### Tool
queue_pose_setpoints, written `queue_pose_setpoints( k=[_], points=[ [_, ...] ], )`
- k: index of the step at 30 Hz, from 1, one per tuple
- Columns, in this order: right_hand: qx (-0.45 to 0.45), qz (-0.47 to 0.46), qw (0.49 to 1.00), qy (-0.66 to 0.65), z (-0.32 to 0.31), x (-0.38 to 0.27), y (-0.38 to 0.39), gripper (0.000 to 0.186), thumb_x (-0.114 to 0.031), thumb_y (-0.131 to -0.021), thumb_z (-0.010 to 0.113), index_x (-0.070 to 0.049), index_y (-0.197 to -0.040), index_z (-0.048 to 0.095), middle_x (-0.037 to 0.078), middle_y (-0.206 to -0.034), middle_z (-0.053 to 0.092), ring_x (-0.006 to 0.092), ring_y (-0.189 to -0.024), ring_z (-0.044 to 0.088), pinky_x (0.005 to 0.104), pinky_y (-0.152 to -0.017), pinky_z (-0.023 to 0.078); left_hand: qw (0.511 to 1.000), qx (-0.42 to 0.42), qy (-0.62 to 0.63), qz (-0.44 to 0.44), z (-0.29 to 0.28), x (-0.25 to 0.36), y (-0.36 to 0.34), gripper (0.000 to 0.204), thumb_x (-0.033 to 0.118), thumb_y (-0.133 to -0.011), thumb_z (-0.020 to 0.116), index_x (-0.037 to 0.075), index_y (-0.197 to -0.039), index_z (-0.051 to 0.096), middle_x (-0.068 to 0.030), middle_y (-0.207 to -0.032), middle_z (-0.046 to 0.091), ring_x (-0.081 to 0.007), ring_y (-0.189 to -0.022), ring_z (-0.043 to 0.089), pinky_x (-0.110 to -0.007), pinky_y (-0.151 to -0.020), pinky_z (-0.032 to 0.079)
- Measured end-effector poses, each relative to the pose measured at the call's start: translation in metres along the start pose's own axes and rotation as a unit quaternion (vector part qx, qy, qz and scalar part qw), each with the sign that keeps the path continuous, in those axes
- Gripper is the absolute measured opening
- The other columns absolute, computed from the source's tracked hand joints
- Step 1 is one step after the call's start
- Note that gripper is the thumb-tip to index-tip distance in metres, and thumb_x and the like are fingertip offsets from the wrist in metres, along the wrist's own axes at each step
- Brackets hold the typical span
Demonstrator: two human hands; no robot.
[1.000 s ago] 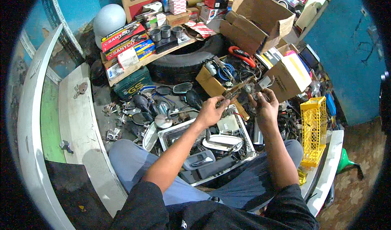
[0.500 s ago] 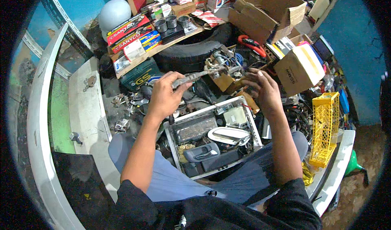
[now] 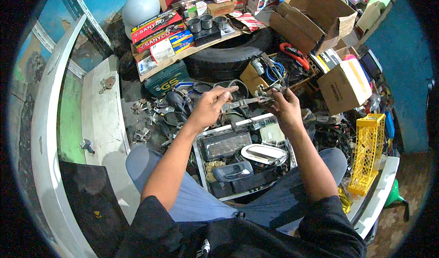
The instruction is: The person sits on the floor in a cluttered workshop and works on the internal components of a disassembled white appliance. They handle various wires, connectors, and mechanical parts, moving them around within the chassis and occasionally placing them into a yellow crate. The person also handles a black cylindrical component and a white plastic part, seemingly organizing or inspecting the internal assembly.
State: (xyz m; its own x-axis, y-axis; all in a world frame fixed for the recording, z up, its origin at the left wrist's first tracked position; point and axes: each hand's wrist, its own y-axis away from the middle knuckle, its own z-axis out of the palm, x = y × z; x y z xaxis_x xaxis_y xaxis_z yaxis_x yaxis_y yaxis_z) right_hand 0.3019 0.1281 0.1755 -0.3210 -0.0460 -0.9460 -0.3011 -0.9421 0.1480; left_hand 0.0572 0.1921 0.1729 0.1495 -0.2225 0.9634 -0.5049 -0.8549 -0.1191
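A long, narrow grey metal part, worn-looking, spans the space between my two hands above the crate. My left hand closes at its left end, the index finger reaching out over it. My right hand pinches the right end, where small metal fittings stick up; the fingers partly hide that end. Below sits a white-rimmed crate between my knees. Inside it lie a dark rectangular unit, a white oval-framed piece and a grey door handle.
Loose metal bits and cables litter the floor on the left. Beyond my hands are a black tyre, a wooden shelf with boxes and metal cups, and cardboard boxes. A yellow plastic basket stands at right.
The metal part has come lower and nearer to me. My right hand, open beside it before, now grips its right end. My left index finger now extends over the part.
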Motion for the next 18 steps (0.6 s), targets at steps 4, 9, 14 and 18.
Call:
queue_pose_setpoints(
  k=[4,9,14,18],
  points=[
    [-0.013,-0.058,0.996,0.060,-0.009,-0.005,-0.002,0.016,-0.016,-0.099,0.065,-0.002,-0.108,0.065,0.007,-0.101,0.070,0.0135,-0.083,0.067,0.0266,-0.070,0.055,0.975,0.093,0.192,-0.067,0.002,-0.004,-0.003,0.035,0.011,-0.101,0.059,0.007,-0.136,0.063,-0.0045,-0.108,0.069,-0.0162,-0.097,0.067,-0.032,-0.093,0.050],
    [0.027,-0.086,0.981,0.173,-0.018,-0.012,-0.004,0.020,-0.017,-0.094,0.072,-0.001,-0.103,0.065,0.007,-0.099,0.066,0.0136,-0.088,0.065,0.0279,-0.075,0.052,0.899,0.250,0.354,-0.057,-0.015,-0.012,-0.005,0.041,0.013,-0.101,0.059,0.006,-0.142,0.055,-0.0067,-0.115,0.067,-0.0211,-0.091,0.070,-0.036,-0.081,0.057],
    [0.079,-0.188,0.945,0.256,-0.033,-0.002,-0.013,0.026,-0.013,-0.090,0.075,0.004,-0.106,0.064,0.010,-0.107,0.059,0.0190,-0.098,0.063,0.0325,-0.084,0.052,0.841,0.362,0.394,-0.080,-0.038,-0.035,-0.009,0.050,0.005,-0.101,0.056,0.004,-0.150,0.044,-0.0105,-0.134,0.058,-0.0244,-0.109,0.065,-0.041,-0.096,0.053],
    [0.080,-0.175,0.958,0.214,-0.032,-0.003,-0.017,0.019,-0.014,-0.095,0.072,-0.001,-0.105,0.061,0.004,-0.095,0.064,0.0108,-0.084,0.062,0.0249,-0.071,0.050,0.865,0.279,0.376,-0.182,-0.034,-0.046,-0.009,0.071,0.018,-0.096,0.064,0.013,-0.159,0.030,-0.0118,-0.161,0.032,-0.0358,-0.149,0.030,-0.049,-0.122,0.017]
  ],
)
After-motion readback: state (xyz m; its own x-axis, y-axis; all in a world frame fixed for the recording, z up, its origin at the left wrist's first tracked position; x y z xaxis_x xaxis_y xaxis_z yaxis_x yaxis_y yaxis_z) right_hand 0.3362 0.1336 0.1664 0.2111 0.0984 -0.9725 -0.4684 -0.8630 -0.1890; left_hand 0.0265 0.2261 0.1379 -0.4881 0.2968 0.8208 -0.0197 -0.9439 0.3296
